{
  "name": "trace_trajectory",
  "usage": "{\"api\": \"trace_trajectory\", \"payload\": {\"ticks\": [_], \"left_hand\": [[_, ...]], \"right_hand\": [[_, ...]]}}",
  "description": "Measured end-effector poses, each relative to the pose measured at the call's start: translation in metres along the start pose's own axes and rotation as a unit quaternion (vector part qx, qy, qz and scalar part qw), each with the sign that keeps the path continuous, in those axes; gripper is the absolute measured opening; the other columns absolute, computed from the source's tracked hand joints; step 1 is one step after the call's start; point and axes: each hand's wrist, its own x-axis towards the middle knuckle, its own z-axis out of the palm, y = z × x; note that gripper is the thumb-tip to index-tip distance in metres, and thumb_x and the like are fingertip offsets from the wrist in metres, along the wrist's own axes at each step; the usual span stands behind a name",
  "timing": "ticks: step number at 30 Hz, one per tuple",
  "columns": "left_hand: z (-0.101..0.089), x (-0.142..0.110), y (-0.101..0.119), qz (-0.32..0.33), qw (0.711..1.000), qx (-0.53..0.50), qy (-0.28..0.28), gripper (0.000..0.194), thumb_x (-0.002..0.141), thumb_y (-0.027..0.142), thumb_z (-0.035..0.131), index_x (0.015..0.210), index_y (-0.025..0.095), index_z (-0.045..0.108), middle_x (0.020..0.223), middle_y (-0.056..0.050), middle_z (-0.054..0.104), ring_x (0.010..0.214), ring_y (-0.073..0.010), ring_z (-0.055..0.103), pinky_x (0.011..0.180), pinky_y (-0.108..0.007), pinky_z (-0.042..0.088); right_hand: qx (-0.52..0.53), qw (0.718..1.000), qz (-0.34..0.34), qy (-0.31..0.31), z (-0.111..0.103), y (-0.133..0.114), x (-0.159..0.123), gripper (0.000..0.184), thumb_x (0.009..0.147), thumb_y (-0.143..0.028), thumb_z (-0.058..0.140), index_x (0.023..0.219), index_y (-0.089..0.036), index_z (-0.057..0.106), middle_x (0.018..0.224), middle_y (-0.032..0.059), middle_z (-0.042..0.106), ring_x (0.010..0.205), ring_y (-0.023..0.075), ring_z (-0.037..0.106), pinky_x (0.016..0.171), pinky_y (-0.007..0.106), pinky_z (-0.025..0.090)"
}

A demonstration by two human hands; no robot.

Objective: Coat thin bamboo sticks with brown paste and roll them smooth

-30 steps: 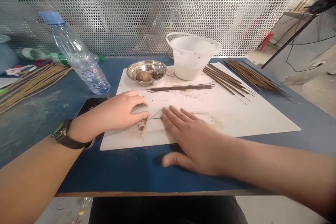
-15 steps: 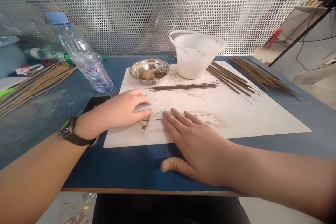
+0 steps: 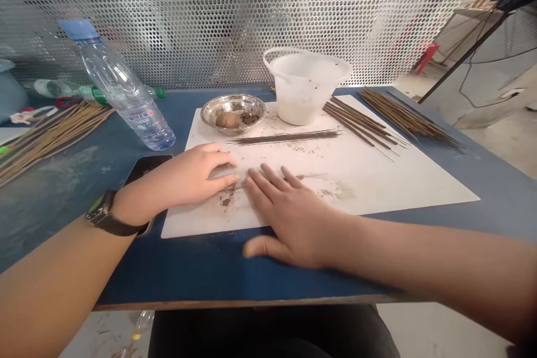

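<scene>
My right hand lies flat on the white board, fingers stretched out and thumb spread over the blue table. Beneath its fingers runs a thin stick, mostly hidden, with a small dark brown lump by the fingertips. My left hand, with a watch on the wrist, rests on the board's left part; thumb and fingers are apart, near the stick's left end. Brown crumbs are scattered below the left thumb. Behind the hands, a bundle of thin dark sticks lies across the board.
A metal bowl with brown lumps and a white bucket stand at the back. Coated sticks and a brown stick bundle lie right. Leftward are a plastic bottle, a phone and pale sticks.
My right hand has slid forward over the stick, away from the table's front edge. The left hand keeps nearly the same place on the board. The whole view has shifted slightly.
</scene>
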Motion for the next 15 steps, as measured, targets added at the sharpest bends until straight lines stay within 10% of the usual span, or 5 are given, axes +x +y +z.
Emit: {"api": "trace_trajectory", "payload": {"ticks": [7, 15], "left_hand": [[0.002, 0.000, 0.012, 0.022, 0.998, -0.001, 0.052, 0.051, 0.101, 0.056, 0.051, 0.132, 0.021, 0.071, 0.131, -0.012, 0.070, 0.117, -0.0332, 0.067, 0.099, -0.049, 0.056], [0.054, -0.043, 0.114, 0.040, 0.997, 0.061, 0.038, 0.080, 0.103, 0.055, 0.045, 0.159, -0.001, 0.041, 0.168, -0.028, 0.035, 0.157, -0.0408, 0.034, 0.126, -0.058, 0.035]], "right_hand": [[0.010, 1.000, -0.006, 0.011, -0.021, 0.034, 0.009, 0.113, 0.097, -0.084, 0.032, 0.165, 0.006, 0.025, 0.172, 0.0306, 0.017, 0.162, 0.0437, 0.010, 0.130, 0.061, 0.022], [0.042, 0.998, -0.016, -0.046, -0.026, 0.014, -0.041, 0.106, 0.095, -0.079, 0.051, 0.164, 0.001, 0.035, 0.169, 0.0304, 0.027, 0.159, 0.0443, 0.026, 0.127, 0.062, 0.031]]}}
